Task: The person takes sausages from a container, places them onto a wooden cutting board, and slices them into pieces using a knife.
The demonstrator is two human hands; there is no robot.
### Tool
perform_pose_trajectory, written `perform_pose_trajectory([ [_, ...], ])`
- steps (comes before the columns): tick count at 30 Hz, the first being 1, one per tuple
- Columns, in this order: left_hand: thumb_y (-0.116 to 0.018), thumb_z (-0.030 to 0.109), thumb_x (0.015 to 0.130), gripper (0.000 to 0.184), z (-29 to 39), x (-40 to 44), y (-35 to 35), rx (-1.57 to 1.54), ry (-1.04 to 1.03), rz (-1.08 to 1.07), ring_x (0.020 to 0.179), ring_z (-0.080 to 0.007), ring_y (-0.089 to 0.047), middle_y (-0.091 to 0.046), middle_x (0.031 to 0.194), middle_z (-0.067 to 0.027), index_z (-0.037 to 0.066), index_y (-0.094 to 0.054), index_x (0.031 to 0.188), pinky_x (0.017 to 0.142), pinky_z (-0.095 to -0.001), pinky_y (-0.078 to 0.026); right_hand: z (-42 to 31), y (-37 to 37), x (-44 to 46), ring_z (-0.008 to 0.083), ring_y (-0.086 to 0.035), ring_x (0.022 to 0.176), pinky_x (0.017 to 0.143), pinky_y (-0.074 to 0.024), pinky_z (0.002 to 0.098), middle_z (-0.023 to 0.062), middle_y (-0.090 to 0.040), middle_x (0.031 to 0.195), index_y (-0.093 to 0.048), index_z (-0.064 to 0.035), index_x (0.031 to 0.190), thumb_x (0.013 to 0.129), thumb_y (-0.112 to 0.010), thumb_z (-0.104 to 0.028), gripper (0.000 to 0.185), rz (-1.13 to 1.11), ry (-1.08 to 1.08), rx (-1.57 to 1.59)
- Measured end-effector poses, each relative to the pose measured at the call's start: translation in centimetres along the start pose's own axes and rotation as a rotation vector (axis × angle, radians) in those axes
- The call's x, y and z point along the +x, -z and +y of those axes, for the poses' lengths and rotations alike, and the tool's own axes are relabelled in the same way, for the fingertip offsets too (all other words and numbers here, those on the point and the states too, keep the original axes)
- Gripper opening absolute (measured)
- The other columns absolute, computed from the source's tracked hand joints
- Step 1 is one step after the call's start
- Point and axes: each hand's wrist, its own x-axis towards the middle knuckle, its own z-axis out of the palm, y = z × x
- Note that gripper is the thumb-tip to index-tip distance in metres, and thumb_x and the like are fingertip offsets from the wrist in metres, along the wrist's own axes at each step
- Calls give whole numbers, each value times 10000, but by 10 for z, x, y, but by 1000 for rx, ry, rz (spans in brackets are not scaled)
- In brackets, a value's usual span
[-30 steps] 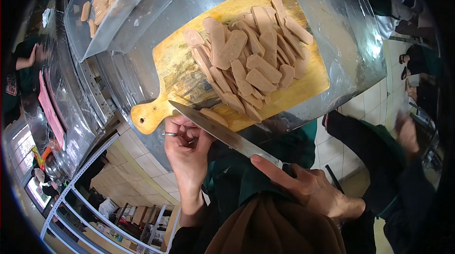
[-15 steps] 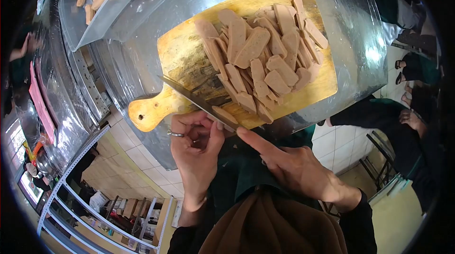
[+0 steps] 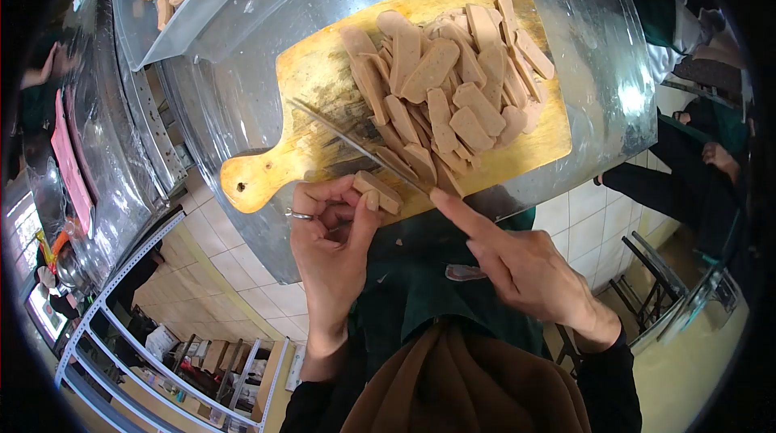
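Shifted toward the slice pile (image 3: 436, 69), the knife (image 3: 356, 144) sits in the right hand (image 3: 529, 271), forefinger extended, apparently to steer; separately, mid-frame, the left hand (image 3: 330, 259) pinches a tan block (image 3: 382, 190) steady at the cutting board (image 3: 260, 177)'s lower edge.

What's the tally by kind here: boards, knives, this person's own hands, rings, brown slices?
Cutting board: 1
Knife: 1
Hands (left hand, right hand): 2
Ring: 1
Total: 5
Brown slices overlap too much to count.

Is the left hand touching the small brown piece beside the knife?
Touching. The head view shows the left hand with its thumb tip against the brown piece.
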Motion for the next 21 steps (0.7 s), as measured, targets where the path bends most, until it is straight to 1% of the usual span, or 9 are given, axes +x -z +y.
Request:
perform_pose_trajectory([
  [2,-639,-43,917,219,1,0,-1,-22,-3,-9,801,-102,-648,-597,909,-49,-3,-505,1085,707,-220,-550,-6,2,-9,422,-646,956,764,-569,434,164,-618,1284,-373,-171,1499,936,-507,31,613,-63,-79,-12],
  [3,-634,-46,920,211,2,0,-1,-31,-4,-14,807,-109,-653,-598,912,-54,-7,-500,1079,717,-229,-558,-4,-2,-17,413,-652,953,768,-569,435,156,-616,1290,-375,-175,1499,932,-510,34,619,-83,-62,5],
  [5,-624,-50,924,201,-1,0,0,-58,-29,-19,815,-115,-658,-597,920,-60,-8,-486,1065,726,-236,-566,2,-10,-27,389,-630,804,681,-542,438,157,-589,1073,-327,-225,1519,916,-528,26,684,-70,6,2],
  [6,-619,-52,926,197,-2,0,1,-71,-40,-23,819,-118,-661,-597,925,-63,-9,-479,1058,730,-239,-570,6,-15,-28,374,-602,658,590,-514,440,167,-564,849,-277,-272,1539,904,-544,16,747,-37,55,-18],
  [8,-612,-58,929,193,-3,-1,1,-84,-51,-27,823,-118,-663,-597,934,-66,-5,-469,1049,737,-241,-574,8,-17,-31,364,-582,521,499,-488,445,185,-551,641,-230,-323,1558,890,-561,7,816,-19,91,-47],
  [12,-588,-54,939,188,-4,-1,3,-42,-55,-42,846,-97,-648,-632,1007,-71,28,-460,1049,734,-223,-538,11,-20,-34,380,-611,566,510,-493,460,224,-596,705,-234,-340,1554,890,-569,-1,818,-33,92,-32],
  [16,-588,-66,934,200,-3,-2,4,-46,-69,-56,875,-89,-636,-634,1023,-63,31,-463,1056,773,-212,-506,7,-16,-34,401,-655,643,546,-534,466,269,-654,880,-234,-345,1552,907,-573,-43,789,-102,40,-24],
  [18,-589,-71,931,206,-4,-3,4,-52,-71,-53,896,-89,-629,-630,1029,-57,31,-465,1060,797,-211,-495,5,-16,-36,430,-665,696,599,-564,473,289,-647,990,-223,-354,1552,922,-571,-86,768,-89,57,2],
  [21,-614,-87,917,232,-4,-2,4,-32,-55,-13,826,-110,-658,-635,933,-76,9,-451,1050,733,-221,-552,2,-12,-36,478,-663,826,705,-585,493,313,-604,1151,-204,-363,1552,935,-566,-136,751,-132,34,37],
])
